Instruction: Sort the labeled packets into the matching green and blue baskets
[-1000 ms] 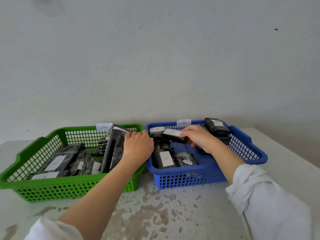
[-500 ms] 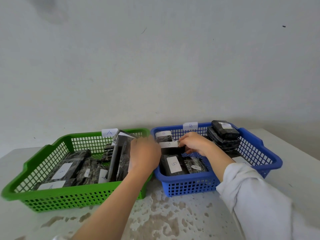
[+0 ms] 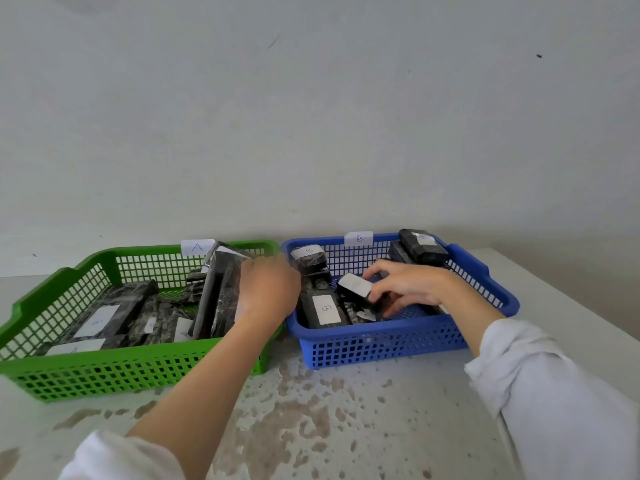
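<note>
Two mesh baskets sit side by side on the stained table, the green basket on the left tagged A at its far rim and the blue basket on the right tagged B. Both already hold a clutter of dark, white-labelled packets.

The right hand is down inside the blue basket, its fingers curled around a small dark packet whose white label faces up. The letter on that label is too blurred for me to read. The left hand hovers over the seam where the two rims meet, its back toward me, pressed against the tall packets leaning upright at the right end of the green basket; whether it pinches one or only steadies them I cannot tell.

The risks, as I judge them:

- Those upright packets look poorly supported. If the left hand lets go carelessly, they could topple flat and cover labels below.
- A flat packet at the near left of the green basket seems to read B, so a misfile may be lurking there already.
- The packet in the right hand is held near its end. A loose grip could drop it face down among the others, hiding its letter.
- The hands work close together at the shared rims, so a bump could nudge a basket.
</note>
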The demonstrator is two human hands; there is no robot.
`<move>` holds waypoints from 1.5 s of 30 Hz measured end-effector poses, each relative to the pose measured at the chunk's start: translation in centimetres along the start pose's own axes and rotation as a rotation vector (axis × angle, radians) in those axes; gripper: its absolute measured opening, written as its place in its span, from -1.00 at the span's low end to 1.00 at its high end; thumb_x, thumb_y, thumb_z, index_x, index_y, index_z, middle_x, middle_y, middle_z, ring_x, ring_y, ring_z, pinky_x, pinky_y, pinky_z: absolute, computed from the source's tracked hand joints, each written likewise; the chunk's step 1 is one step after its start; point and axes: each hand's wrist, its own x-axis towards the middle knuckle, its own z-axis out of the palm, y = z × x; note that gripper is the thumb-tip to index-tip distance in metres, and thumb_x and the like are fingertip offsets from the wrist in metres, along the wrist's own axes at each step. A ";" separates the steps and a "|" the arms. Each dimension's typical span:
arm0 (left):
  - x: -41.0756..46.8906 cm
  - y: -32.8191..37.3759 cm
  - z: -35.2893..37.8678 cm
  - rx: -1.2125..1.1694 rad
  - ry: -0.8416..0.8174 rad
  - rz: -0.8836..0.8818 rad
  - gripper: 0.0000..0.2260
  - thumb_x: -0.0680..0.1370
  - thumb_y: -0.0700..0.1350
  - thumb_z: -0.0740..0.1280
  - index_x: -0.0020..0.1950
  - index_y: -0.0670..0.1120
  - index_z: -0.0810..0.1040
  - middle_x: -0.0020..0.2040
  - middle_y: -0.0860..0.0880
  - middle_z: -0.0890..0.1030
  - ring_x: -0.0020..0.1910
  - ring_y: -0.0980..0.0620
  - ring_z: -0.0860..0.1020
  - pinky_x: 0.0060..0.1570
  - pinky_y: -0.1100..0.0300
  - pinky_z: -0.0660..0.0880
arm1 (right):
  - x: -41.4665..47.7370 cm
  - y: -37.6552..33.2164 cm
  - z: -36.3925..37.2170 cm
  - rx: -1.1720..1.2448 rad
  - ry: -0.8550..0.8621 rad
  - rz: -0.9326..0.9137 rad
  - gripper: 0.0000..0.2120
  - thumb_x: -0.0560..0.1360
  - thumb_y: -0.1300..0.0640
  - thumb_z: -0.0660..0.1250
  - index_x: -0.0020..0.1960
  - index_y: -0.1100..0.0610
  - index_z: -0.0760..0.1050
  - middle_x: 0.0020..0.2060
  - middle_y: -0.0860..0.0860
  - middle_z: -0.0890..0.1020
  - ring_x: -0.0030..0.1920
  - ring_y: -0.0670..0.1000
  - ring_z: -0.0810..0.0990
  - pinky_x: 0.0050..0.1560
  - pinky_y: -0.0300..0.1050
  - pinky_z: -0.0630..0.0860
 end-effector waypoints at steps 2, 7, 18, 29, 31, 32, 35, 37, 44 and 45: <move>0.0 0.0 -0.1 0.005 -0.004 -0.003 -0.73 0.60 -0.04 0.04 0.12 -0.11 0.46 0.08 -0.09 0.59 0.13 -0.11 0.50 0.22 0.03 0.28 | -0.6 0.2 0.3 -0.078 -0.070 0.013 -0.36 0.39 0.36 0.41 0.33 -0.11 0.33 0.16 0.08 0.42 0.03 0.15 0.60 -0.12 -0.06 0.61; 0.0 -0.1 -0.2 0.003 -0.004 -0.005 -0.73 0.60 -0.03 0.03 0.10 -0.11 0.45 0.07 -0.09 0.60 0.12 -0.10 0.50 0.22 0.03 0.28 | -0.4 -0.7 1.9 -0.267 -0.016 0.014 -0.21 0.39 0.12 0.47 0.45 -0.21 0.12 0.24 0.07 0.41 0.09 0.13 0.58 -0.04 0.01 0.56; -0.1 0.0 -0.2 -0.005 0.002 -0.017 -0.72 0.61 -0.03 0.04 0.11 -0.11 0.47 0.08 -0.09 0.60 0.14 -0.10 0.49 0.23 0.04 0.27 | 0.3 -0.7 1.8 -0.101 0.119 -0.060 -0.49 0.45 0.14 0.43 0.32 0.05 0.30 0.04 0.10 0.52 -0.23 0.01 0.54 -0.31 -0.15 0.51; 0.0 -0.2 -0.1 -0.006 0.008 -0.019 -0.72 0.61 -0.02 0.04 0.12 -0.11 0.47 0.08 -0.08 0.60 0.13 -0.09 0.50 0.23 0.04 0.27 | -0.4 0.3 1.4 0.048 -0.067 -0.051 -0.73 0.53 0.29 0.29 0.20 0.09 0.46 0.09 0.22 0.63 -0.20 0.03 0.64 -0.18 -0.14 0.61; -0.1 -0.1 -0.1 -0.010 0.004 -0.017 -0.72 0.61 -0.03 0.04 0.13 -0.11 0.46 0.09 -0.09 0.59 0.14 -0.09 0.49 0.24 0.04 0.27 | -0.2 -0.1 1.9 -0.017 -0.072 -0.041 -0.76 0.52 0.28 0.29 0.18 0.14 0.50 0.10 0.21 0.63 -0.21 0.01 0.63 -0.17 -0.17 0.62; -0.1 -0.1 -0.1 -0.012 0.002 -0.016 -0.71 0.61 -0.03 0.03 0.14 -0.11 0.46 0.09 -0.09 0.59 0.14 -0.09 0.49 0.24 0.04 0.27 | -0.3 -0.3 1.9 -0.040 -0.082 -0.038 -0.78 0.51 0.28 0.31 0.15 0.14 0.51 0.07 0.18 0.64 -0.20 0.00 0.63 -0.16 -0.17 0.62; 0.0 -0.1 0.0 -0.012 0.001 -0.019 -0.71 0.60 -0.03 0.03 0.14 -0.11 0.46 0.09 -0.08 0.59 0.14 -0.09 0.49 0.24 0.04 0.27 | -0.4 -0.3 1.9 -0.042 -0.099 -0.028 -0.79 0.49 0.29 0.36 0.10 0.12 0.52 0.00 0.10 0.67 -0.17 -0.01 0.64 -0.12 -0.17 0.63; 0.0 -0.1 0.0 -0.011 0.002 -0.023 -0.71 0.60 -0.03 0.03 0.14 -0.11 0.46 0.08 -0.08 0.59 0.13 -0.09 0.50 0.23 0.05 0.27 | -0.4 0.0 2.0 -0.041 -0.103 -0.028 -0.73 0.49 0.30 0.36 0.17 0.16 0.52 0.00 0.09 0.67 -0.18 -0.02 0.64 -0.12 -0.18 0.62; 0.0 -0.2 0.1 -0.016 0.010 -0.023 -0.72 0.60 -0.02 0.04 0.12 -0.10 0.47 0.08 -0.09 0.60 0.13 -0.09 0.50 0.23 0.04 0.27 | -0.6 -0.5 2.1 -0.068 -0.042 -0.018 -0.59 0.49 0.16 0.38 0.30 0.07 0.39 0.12 0.09 0.56 -0.23 -0.01 0.61 -0.28 -0.20 0.57; 0.0 -0.2 0.1 -0.015 0.012 -0.022 -0.71 0.61 -0.02 0.04 0.13 -0.10 0.47 0.08 -0.09 0.60 0.13 -0.09 0.50 0.23 0.04 0.27 | -0.7 -0.6 2.1 -0.088 -0.029 -0.021 -0.57 0.49 0.13 0.38 0.32 0.08 0.38 0.14 0.10 0.53 -0.22 -0.01 0.61 -0.30 -0.20 0.56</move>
